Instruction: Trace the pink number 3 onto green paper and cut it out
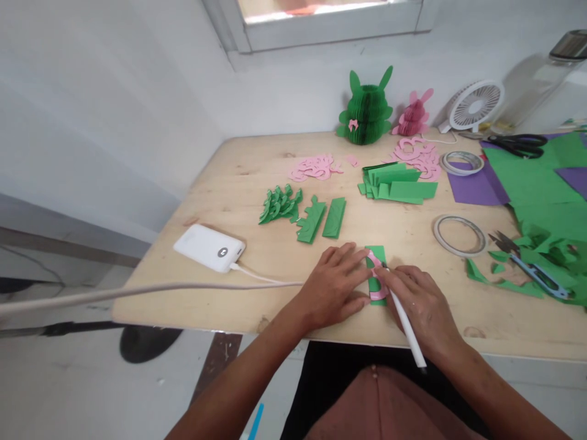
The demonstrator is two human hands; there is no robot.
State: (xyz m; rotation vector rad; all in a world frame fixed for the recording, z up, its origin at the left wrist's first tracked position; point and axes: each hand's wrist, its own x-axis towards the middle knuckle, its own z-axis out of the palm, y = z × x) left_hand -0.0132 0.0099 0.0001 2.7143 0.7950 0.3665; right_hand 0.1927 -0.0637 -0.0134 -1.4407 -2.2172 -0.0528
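Note:
Near the table's front edge lies a green paper strip [378,250] with a curved pink paper cutout [380,294] on top of it. My left hand [334,284] rests flat with fingers stretched out, its fingertips pressing on the left side of the cutout and strip. My right hand [419,302] grips a white pen [409,330], its tip at the cutout's edge; the exact tip is partly hidden by my fingers. Just beyond my hands are two green paper pieces, one plain-edged [334,217] and one with a cut outline [312,222].
A white power bank [210,247] with a cable lies left. Green cutouts [279,204], pink cutouts [314,167] and green strips [398,184] lie farther back. Tape rolls [460,236], small scissors [527,266] and green scraps are right. Paper rabbits [368,113] and a fan [476,105] stand behind.

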